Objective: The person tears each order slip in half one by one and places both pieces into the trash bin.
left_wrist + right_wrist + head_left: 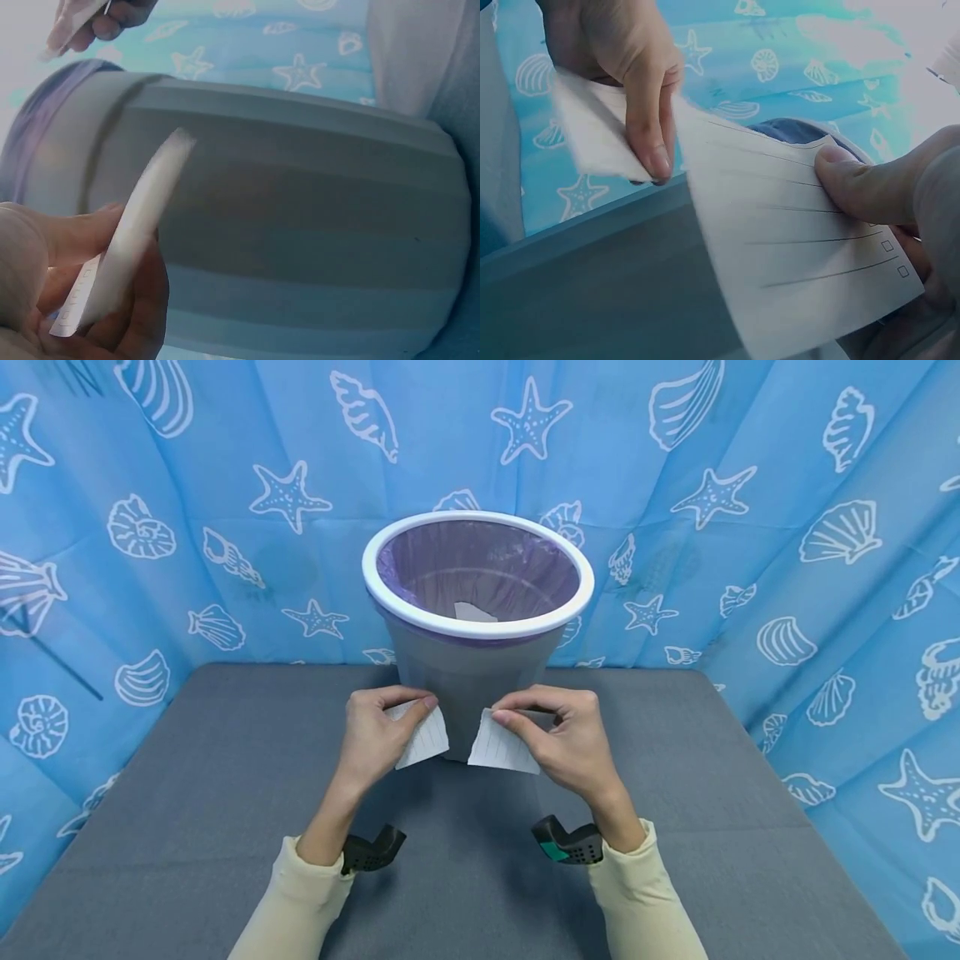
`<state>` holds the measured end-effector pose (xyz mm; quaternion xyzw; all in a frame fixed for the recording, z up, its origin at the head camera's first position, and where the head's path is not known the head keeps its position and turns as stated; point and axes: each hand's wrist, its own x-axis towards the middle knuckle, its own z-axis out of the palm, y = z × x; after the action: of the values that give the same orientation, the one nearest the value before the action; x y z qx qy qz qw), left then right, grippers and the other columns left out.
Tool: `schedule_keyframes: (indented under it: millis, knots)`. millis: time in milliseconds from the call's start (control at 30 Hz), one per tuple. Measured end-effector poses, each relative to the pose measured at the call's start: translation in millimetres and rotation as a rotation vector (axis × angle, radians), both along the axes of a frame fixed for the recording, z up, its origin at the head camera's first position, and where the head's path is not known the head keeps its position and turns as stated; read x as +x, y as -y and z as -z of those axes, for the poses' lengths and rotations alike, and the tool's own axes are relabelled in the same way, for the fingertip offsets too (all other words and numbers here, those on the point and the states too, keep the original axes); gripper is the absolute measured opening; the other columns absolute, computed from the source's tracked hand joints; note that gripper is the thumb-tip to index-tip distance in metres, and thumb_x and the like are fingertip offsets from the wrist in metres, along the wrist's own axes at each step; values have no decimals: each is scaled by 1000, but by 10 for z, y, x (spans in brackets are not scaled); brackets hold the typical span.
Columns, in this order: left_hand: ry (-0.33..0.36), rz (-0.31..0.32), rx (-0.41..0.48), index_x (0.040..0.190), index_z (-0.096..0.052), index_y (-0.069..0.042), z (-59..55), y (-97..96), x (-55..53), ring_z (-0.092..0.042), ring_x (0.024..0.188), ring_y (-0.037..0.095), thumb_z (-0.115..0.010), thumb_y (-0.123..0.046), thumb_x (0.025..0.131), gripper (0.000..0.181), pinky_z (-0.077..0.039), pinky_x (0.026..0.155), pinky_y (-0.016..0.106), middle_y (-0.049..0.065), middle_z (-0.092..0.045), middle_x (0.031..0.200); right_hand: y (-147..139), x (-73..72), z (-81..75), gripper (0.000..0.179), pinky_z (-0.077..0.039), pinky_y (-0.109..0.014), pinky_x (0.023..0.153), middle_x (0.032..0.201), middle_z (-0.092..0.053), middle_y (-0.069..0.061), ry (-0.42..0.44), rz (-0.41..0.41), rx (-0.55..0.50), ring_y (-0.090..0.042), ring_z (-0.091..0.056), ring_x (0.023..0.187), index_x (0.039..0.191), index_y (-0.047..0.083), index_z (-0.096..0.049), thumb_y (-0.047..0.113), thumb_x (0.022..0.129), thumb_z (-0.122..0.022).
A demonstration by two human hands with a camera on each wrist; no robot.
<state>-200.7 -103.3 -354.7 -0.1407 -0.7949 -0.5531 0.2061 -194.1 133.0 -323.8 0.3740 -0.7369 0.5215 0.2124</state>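
Note:
My left hand [369,735] pinches a torn piece of lined white paper [427,741] between thumb and fingers. Between the thumb and fingers of my right hand [573,743] is another torn piece of lined paper [498,748], with small printed boxes along one edge in the right wrist view. The two pieces are apart, with a narrow gap between their torn edges. Both hands are in front of a grey trash bin [468,664], below its white rim. Inside its purple bag liner [517,556] a scrap of white paper [474,612] shows, partly hidden by the rim.
The bin stands upright at the back of a table covered in grey cloth [225,827]. Behind it and at both sides hangs a blue curtain [450,435] with white shells and starfish. A black wrist device [573,843] is on each forearm.

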Motion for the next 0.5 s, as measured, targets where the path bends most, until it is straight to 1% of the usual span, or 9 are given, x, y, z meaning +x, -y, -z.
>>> schedule_keyframes:
  millis: [67,167,267,367,500]
  knots:
    - [7,4,8,96,-80,1,-6,3,6,-69,71,23,-75,-7,92,10,-54,63,30,14,-75,90,-6,1,-2,3,-55,-29,65,85,-75,-6,-3,10,3,-17,-68,72,91,0,-78,1,89,-77]
    - [29,25,22,97,-80,1,-36,-8,35,-68,66,22,-75,-8,92,11,-55,57,30,14,-75,90,-11,-4,4,3,-54,-27,65,85,-75,-7,-8,19,11,-17,-68,72,91,0,-79,1,89,-77]
    - [38,47,23,98,-80,0,-60,-27,69,-68,69,21,-76,-10,93,12,-55,58,30,14,-75,92,-11,-13,13,3,-54,-27,65,86,-75,-5,-2,20,21,-17,-68,72,91,0,-79,2,90,-76]
    - [31,65,17,99,-80,-1,-84,-47,106,-68,73,21,-76,-12,93,13,-55,61,30,13,-76,94,-12,-24,25,6,-54,-27,66,86,-75,-2,11,23,34,-17,-68,73,91,-1,-78,4,91,-76]
    - [6,88,8,99,-80,-2,-131,-64,155,-68,76,20,-77,-13,93,13,-54,63,30,10,-76,94,-17,-36,40,4,-55,-27,66,87,-75,-2,25,36,48,-16,-69,74,92,0,-79,3,91,-76]
